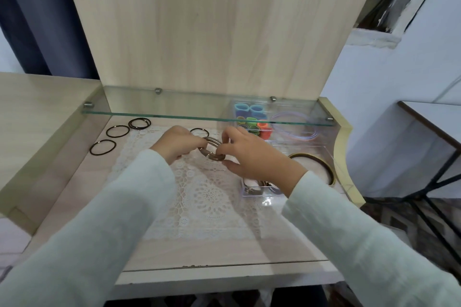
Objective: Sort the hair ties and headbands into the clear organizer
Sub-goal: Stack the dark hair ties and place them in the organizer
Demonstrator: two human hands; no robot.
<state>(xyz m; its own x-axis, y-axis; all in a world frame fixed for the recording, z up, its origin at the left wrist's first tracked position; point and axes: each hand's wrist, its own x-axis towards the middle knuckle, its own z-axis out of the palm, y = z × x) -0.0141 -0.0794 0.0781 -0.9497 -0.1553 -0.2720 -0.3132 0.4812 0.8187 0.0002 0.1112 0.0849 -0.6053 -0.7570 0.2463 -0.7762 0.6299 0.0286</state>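
Just left of the organizer (pixel 264 198), my left hand (pixel 178 144) and right hand (pixel 249 154) both pinch one bundle of grey ties (pixel 212 149) above the mat (pixel 199 194). Step in hand: gathering the bundle. Next move, by my judgement: carry it into an organizer compartment. Black ties (pixel 102 147) lie well left of the organizer, unsorted.
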